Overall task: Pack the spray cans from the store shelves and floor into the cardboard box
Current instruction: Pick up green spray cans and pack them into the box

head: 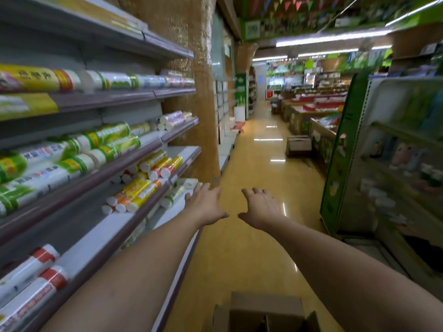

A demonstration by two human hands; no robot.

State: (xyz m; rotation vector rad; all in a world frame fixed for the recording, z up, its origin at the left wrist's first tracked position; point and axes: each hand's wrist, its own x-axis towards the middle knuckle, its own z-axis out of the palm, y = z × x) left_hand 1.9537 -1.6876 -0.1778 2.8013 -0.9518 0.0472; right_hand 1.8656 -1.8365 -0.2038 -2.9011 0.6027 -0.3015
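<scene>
Both hands [207, 204] [260, 207] empty over aisle floor [263, 168]

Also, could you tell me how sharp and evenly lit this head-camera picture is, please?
Head view: motion blur smears the grey shelves of wrapped rolls and the green-sided rack; the left hand and right hand look fairly sharp; white ceiling strip lights blow out and streak the glossy yellow floor; shelf edges bow from the wide lens.

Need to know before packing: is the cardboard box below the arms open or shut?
Open: the cardboard box has flaps standing up around a dark interior. Contents cannot be told.
</scene>
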